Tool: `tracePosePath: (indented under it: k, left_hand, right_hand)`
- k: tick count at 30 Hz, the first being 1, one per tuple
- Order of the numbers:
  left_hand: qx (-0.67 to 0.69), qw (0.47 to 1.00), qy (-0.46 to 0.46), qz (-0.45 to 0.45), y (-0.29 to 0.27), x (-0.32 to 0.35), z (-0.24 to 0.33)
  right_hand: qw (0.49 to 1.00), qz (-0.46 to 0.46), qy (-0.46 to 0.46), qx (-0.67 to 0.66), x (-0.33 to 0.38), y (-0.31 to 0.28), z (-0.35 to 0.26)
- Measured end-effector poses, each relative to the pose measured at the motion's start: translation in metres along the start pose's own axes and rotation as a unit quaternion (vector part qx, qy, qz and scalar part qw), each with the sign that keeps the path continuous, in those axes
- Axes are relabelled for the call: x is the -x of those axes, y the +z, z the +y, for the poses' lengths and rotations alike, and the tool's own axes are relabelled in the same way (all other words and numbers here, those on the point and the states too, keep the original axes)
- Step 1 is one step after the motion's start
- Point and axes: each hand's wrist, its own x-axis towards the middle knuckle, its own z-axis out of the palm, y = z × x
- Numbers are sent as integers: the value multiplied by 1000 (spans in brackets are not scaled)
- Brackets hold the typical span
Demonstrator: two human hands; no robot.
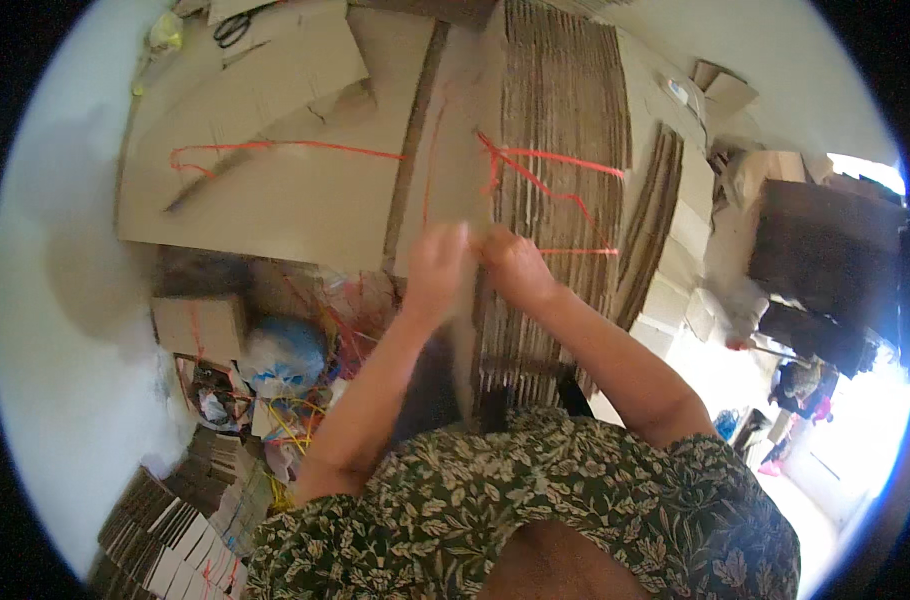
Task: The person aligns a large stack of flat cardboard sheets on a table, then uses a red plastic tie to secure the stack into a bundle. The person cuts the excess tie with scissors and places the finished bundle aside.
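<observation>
A stack of flattened cardboard [560, 90] stands before me with its many edges facing up. Red plastic string [575, 165] runs across it in several strands and meets in a crossing near its left side. My right hand [515, 265] is closed at the left part of the stack, and a strand of the string leads into its fingers. Close beside it, my left hand [437, 268] is closed too, blurred by motion; a faint red strand runs down to its fingers. The fingertips of both hands almost meet, and what lies between them is too blurred to make out.
To the left lies a broad cardboard sheet [315, 205] with a loose red string and black scissors [232, 30]. Below it are a small box [200, 325], a blue-white plastic bag [283, 355] and tangled cords. More cardboard bundles [180, 545] sit at lower left.
</observation>
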Motion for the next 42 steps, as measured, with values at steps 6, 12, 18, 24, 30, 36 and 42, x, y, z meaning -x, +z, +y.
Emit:
tracePosePath:
  k: [6,12,18,24,30,36,42]
  left_hand:
    - [67,995,-71,27,-6,-1,-28]
    - [170,975,-134,46,17,18,-55]
    - [95,984,-151,24,25,12,-48]
    - [199,959,-204,6,22,7,-54]
    - [-68,994,29,-81,16,2,-68]
    - [-88,983,46,-153,6,-6,-60]
    - [152,942,-116,-274,-4,-25,-88]
  right_hand:
    - [991,114,-11,-75,-2,20,12]
    - [984,150,-48,-89,-2,19,10]
    - [978,171,-25,-120,-1,25,15]
    - [959,144,89,-228,7,15,3]
    - [954,194,58,-223,10,21,6]
    - [963,221,-28,-151,13,25,9]
    - [969,206,-26,-134,15,23,5]
